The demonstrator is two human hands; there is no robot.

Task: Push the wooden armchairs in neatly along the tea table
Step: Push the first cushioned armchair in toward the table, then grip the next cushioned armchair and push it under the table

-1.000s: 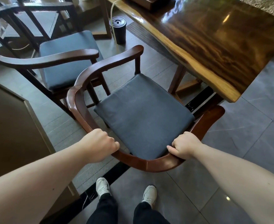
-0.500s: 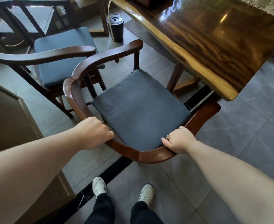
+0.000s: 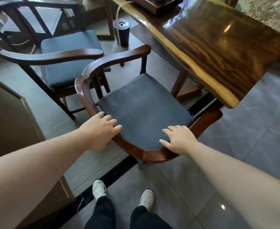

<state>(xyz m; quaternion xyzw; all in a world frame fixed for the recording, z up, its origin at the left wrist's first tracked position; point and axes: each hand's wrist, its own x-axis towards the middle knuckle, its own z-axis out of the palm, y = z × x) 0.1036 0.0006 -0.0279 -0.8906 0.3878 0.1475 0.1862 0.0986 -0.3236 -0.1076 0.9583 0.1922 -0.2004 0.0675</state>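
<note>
Both fists seen 0.5 s ago have been opened: the left hand is laid with fingers spread on the curved back rail of the near wooden armchair, and the right hand is laid flat, fingers spread, on that rail. Its right armrest tip is tucked under the tea table edge. A 2nd armchair is set just beside it, to the left.

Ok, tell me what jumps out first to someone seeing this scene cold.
Two bare hands, left hand and right hand, lie open on the curved back rail of the near armchair, dead centre. To its right runs the glossy tea table, its corner over the chair's right armrest. A second armchair stands behind on the left.
</note>
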